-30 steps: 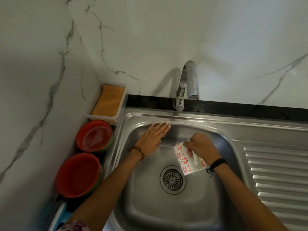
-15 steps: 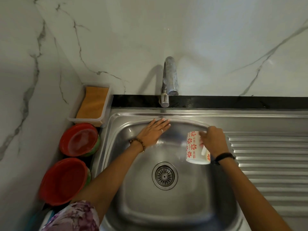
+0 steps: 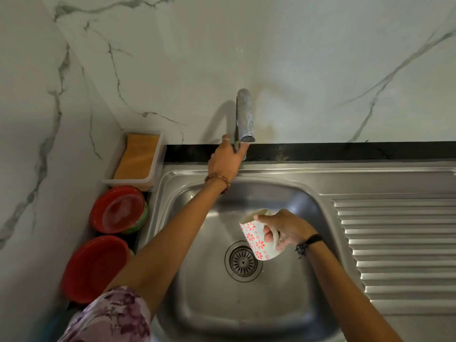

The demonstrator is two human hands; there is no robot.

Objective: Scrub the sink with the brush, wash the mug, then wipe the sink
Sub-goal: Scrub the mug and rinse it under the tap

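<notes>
A white mug (image 3: 256, 239) with red flower prints hangs tilted over the steel sink (image 3: 246, 304), just above and right of the drain (image 3: 243, 261). My right hand (image 3: 283, 228) grips the mug by its handle and rim. My left hand (image 3: 225, 160) reaches to the back of the sink and its fingers wrap the base of the chrome tap (image 3: 244, 117). No water is seen running from the spout. No brush is in view.
A clear tray holding an orange sponge (image 3: 137, 156) sits in the left corner. Two red bowls (image 3: 118, 209) (image 3: 95, 267) stand along the left wall. A ribbed draining board (image 3: 399, 243) lies right of the basin. Marble walls close in at the back and left.
My left hand rose from the basin's back wall to the tap's base. My right hand turned the mug more upright and brought it back over the drain.
</notes>
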